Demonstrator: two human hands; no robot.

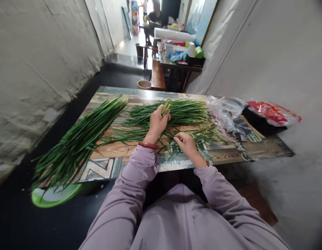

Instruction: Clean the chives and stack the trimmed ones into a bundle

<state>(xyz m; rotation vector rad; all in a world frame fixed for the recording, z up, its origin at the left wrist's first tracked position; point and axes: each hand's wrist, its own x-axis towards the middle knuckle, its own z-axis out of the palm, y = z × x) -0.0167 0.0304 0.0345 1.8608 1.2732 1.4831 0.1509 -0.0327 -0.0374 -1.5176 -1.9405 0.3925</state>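
My left hand [157, 122] is closed round a small bunch of Chinese chives [166, 106], whose pale stem ends poke up above the fist. Lower and to the right, my right hand [187, 145] has thumb and fingertips pinched together over loose leaves; whatever they grip is too small to make out. Behind both hands lies a pile of chives [188, 111], stems pointing right. Withered scraps and stray leaves [206, 133] are strewn beside my right hand. A larger heap of chives [84, 137] slants across the table's left end, its leaf tips hanging over the edge.
Clear plastic bags [225, 109] and a red packet [274, 111] crowd the right end of the patterned table [106, 168]. A green-rimmed basin [56, 195] stands below the left edge. Beyond are a bench [157, 74], a cluttered table [173, 64] and a seated person [157, 17].
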